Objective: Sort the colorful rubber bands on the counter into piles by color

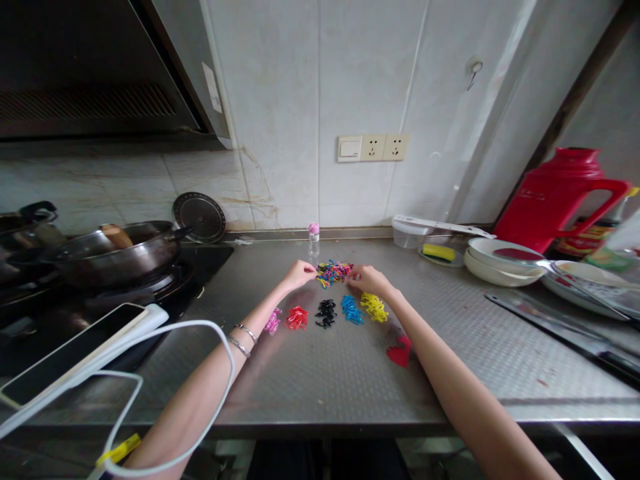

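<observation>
A mixed heap of small colourful rubber bands (pixel 334 273) lies on the steel counter between my hands. My left hand (pixel 301 273) is at its left edge, thumb and fingers pinched together. At the right edge my right hand (pixel 369 279) has its fingers drawn together too. What either pinch holds is too small to make out. Nearer me, sorted piles lie in a row: pink bands (pixel 273 321), partly behind my left forearm, red bands (pixel 297 318), black bands (pixel 327 313), blue bands (pixel 353 310) and yellow bands (pixel 375 307), beside my right wrist.
Behind the heap stands a small clear bottle (pixel 314 241) with a pink cap. A red piece (pixel 399 351) lies by my right forearm. To the left are a pan (pixel 115 257) and a phone-like device (pixel 75 350) with a white cable; bowls (pixel 500 263) and a red thermos (pixel 555 200) stand right.
</observation>
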`<state>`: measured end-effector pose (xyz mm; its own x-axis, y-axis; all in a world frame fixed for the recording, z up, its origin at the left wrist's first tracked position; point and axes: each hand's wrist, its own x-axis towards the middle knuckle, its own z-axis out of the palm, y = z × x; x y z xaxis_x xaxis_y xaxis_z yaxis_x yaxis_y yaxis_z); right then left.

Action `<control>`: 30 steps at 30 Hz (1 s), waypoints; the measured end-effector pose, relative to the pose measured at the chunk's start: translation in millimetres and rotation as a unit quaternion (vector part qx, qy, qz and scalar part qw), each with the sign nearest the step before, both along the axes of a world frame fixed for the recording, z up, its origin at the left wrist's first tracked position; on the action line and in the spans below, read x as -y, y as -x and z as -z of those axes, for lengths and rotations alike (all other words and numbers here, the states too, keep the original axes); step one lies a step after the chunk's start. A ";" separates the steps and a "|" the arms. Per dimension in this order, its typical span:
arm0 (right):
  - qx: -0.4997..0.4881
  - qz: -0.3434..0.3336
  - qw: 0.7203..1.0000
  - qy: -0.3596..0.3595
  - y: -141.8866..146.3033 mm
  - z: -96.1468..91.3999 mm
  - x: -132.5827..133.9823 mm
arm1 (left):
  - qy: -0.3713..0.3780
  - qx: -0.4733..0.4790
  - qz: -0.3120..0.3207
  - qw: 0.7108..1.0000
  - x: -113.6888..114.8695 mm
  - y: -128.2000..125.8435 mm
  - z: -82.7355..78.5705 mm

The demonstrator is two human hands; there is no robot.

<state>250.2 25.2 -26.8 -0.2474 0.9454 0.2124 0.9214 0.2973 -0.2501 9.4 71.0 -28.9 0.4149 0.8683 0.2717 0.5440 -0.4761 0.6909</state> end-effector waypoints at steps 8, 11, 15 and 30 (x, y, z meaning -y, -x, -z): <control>0.035 0.044 0.998 -0.027 12.7 2.4 3.8 | 0.011 0.000 -0.011 1.000 5.2 10.7 -3.4; 0.036 0.048 0.998 -0.035 13.5 4.0 3.6 | 0.009 0.009 -0.033 0.999 5.2 22.6 -9.9; 0.045 0.044 0.997 -0.042 13.4 5.1 3.3 | 0.008 0.020 -0.065 0.998 1.9 37.2 -17.9; -0.097 -0.104 0.984 -0.104 65.0 -29.0 29.6 | 0.032 0.042 -0.125 0.991 -11.9 64.8 -9.4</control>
